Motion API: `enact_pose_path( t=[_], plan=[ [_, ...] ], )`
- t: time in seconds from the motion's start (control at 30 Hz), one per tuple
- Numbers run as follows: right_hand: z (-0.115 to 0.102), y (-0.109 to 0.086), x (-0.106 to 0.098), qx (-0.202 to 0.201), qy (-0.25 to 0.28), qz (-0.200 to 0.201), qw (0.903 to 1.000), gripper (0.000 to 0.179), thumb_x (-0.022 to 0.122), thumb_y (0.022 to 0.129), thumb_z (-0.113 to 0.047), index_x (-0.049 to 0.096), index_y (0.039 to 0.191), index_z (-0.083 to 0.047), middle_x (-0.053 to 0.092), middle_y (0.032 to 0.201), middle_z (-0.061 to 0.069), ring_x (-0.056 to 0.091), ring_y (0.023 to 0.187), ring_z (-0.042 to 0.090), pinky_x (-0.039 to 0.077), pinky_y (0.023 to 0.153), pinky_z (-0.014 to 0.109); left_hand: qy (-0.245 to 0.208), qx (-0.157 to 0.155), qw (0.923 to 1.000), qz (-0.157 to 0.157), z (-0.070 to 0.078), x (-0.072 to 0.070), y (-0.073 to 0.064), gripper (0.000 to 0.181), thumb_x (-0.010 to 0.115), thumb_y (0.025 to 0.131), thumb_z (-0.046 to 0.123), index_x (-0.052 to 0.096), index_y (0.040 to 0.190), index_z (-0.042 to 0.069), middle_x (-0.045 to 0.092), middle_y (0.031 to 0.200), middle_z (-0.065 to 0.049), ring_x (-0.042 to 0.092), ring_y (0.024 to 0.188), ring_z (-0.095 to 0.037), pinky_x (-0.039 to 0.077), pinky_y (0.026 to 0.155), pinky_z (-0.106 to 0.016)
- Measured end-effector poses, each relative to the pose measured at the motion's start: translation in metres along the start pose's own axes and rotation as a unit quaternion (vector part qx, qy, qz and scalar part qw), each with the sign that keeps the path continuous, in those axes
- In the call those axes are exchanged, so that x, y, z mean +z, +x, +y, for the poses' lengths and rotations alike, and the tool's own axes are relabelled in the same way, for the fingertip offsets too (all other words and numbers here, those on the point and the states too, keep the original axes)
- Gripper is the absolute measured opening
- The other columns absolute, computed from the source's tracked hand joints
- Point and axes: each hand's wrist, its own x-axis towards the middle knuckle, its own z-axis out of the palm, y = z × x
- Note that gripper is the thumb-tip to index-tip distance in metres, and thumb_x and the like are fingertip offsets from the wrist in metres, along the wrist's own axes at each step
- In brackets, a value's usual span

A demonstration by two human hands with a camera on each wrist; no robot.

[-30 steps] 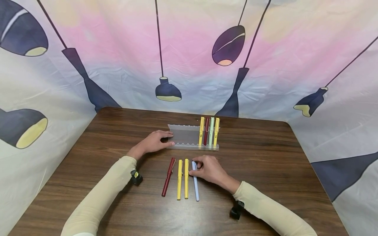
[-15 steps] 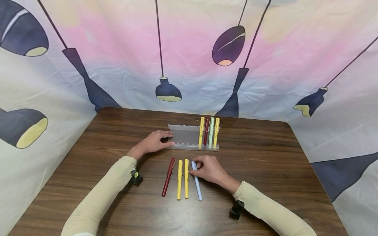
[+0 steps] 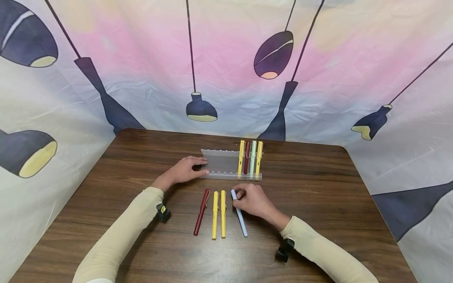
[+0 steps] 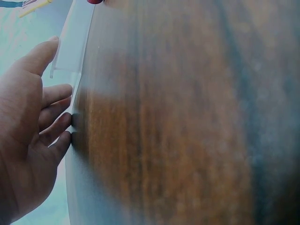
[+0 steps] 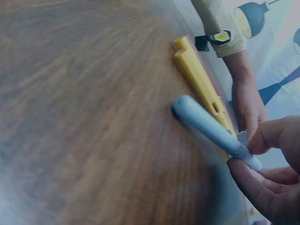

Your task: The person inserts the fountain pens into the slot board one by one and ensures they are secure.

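In the head view my right hand (image 3: 253, 200) pinches a light blue pen (image 3: 242, 224) near its upper end. The pen slants over the table, its lower end toward me. The right wrist view shows thumb and fingers round one end of this light blue pen (image 5: 206, 122). My left hand (image 3: 185, 169) rests at the left end of a clear plastic pen rack (image 3: 221, 163), thumb by the front ledge and fingers extended. Two yellow pens (image 3: 223, 214) and a dark red pen (image 3: 201, 212) lie left of the blue one.
At the rack's right side stand a yellow pen (image 3: 241, 157), a dark red pen (image 3: 247, 158), a mint green pen (image 3: 253, 158) and another yellow pen (image 3: 259, 158). The wooden table (image 3: 311, 181) backs onto a lamp-patterned cloth (image 3: 233, 78).
The light blue pen has swung, its lower end moving right and slightly up. My right hand has shifted a little right with it, away from the yellow pens. My left hand stays put.
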Motion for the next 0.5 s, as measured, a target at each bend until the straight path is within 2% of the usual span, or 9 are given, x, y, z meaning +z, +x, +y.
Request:
enact_pose_path(
  t=[0.23,0.5],
  plan=[
    [-0.006,0.003,-0.011,-0.001,0.013,0.019,0.9997,0.029,0.076,0.081,-0.004,0.072,0.109,-0.005,0.071,0.081,-0.004,0.064,0.066,0.005,0.054,0.06,0.023,-0.001,-0.005,1.0,-0.002,-0.001,0.0,0.0,0.063,0.062,0.099,0.053,0.06,0.144,0.009,0.051,0.154,-0.01,0.041,0.146,-0.037,0.031,0.118,-0.058],
    [-0.012,0.005,-0.022,0.013,0.036,0.035,0.9987,0.033,0.074,0.083,-0.003,0.069,0.116,-0.007,0.077,0.089,0.001,0.069,0.072,0.005,0.057,0.064,0.026,-0.003,0.0,1.0,0.002,0.0,0.0,-0.001,0.062,0.063,0.099,0.052,0.061,0.143,0.008,0.052,0.153,-0.012,0.041,0.145,-0.037,0.032,0.118,-0.058]
  ],
)
